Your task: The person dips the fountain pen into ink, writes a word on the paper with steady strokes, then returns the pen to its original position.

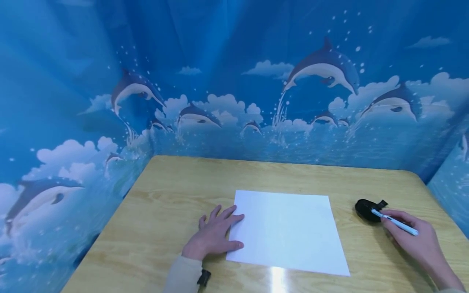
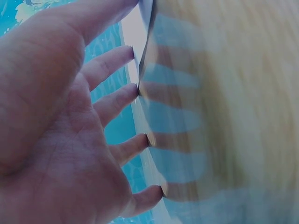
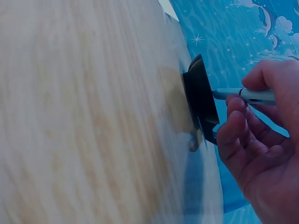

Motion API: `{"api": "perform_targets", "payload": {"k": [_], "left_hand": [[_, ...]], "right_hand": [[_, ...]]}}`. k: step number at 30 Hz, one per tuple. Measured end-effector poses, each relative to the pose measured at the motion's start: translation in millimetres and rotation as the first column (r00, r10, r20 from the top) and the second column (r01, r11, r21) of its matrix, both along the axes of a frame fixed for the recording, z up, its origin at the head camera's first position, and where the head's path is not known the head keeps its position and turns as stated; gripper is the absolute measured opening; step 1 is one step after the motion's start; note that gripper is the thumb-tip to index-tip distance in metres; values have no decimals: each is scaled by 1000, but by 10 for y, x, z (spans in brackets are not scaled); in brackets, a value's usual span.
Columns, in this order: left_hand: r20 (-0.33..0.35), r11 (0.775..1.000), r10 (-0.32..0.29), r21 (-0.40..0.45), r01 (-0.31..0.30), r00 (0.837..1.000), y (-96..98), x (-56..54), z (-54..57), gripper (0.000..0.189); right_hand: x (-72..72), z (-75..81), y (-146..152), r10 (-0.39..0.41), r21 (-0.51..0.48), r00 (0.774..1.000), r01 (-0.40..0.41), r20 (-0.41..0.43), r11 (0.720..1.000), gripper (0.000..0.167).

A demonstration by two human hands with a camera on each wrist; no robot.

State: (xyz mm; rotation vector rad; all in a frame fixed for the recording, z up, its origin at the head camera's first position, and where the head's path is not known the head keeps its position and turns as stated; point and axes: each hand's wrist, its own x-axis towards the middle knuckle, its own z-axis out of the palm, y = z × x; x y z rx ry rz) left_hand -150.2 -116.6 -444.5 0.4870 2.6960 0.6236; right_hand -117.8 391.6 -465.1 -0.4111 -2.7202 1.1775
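A blank white sheet of paper (image 1: pixel 286 232) lies on the wooden table. My left hand (image 1: pixel 214 236) rests at its left edge with spread fingers, the thumb and index fingertip over the paper. In the left wrist view, the fingertips (image 2: pixel 124 95) meet the tabletop. To the right of the paper, my right hand (image 1: pixel 417 238) pinches a light blue pen (image 1: pixel 402 226) between thumb and fingers. The pen's tip points at a rounded black object (image 1: pixel 364 209) with a small tab; whether they touch I cannot tell. In the right wrist view, this black object (image 3: pixel 202 91) looks shallow and domed.
The wood-grain table (image 1: pixel 176 183) has rounded far corners. A blue curtain (image 1: pixel 227 53) printed with dolphins and clouds hangs behind it and along its sides. Light reflects off the tabletop by the paper's near edge.
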Motion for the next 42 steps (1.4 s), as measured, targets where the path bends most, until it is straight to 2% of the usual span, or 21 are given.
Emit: {"api": "perform_targets", "payload": {"k": [5,9,13,16,21,29,37,42], "left_hand": [[7,1000,5,13,-6,1000,-16,16,-11,73],[6,1000,5,9,-5,1000,-24,13,-3,73],[1,1000,2,8,-2,1000,-24,6,8,73],[-7,1000,-1,12,1,1000,-27,8,10,73],[-13,1000,-9,20,10,1000,-30,18,2,74],[-17,1000,-10,14,10,1000,-29,18,-2,74],[-14,1000,-8,10,8,1000,-16,19,-9,74],[-15,1000,-2,2,2,1000,-23,3,-26,74]], "right_hand": [[-1,25,-43,10,-69,999,-13,-39,998,23],[0,48,-93,34,-105,995,-44,-98,993,18],[5,84,-151,72,-133,989,-90,-129,987,20],[12,115,-215,101,-152,989,-117,-108,981,25],[25,144,-358,129,-134,987,-142,-99,981,24],[8,125,-552,116,-56,982,-125,-148,991,23],[-20,132,-701,137,-73,971,-154,-194,985,18],[-36,139,-802,175,-9,963,-181,-203,983,16]]}}
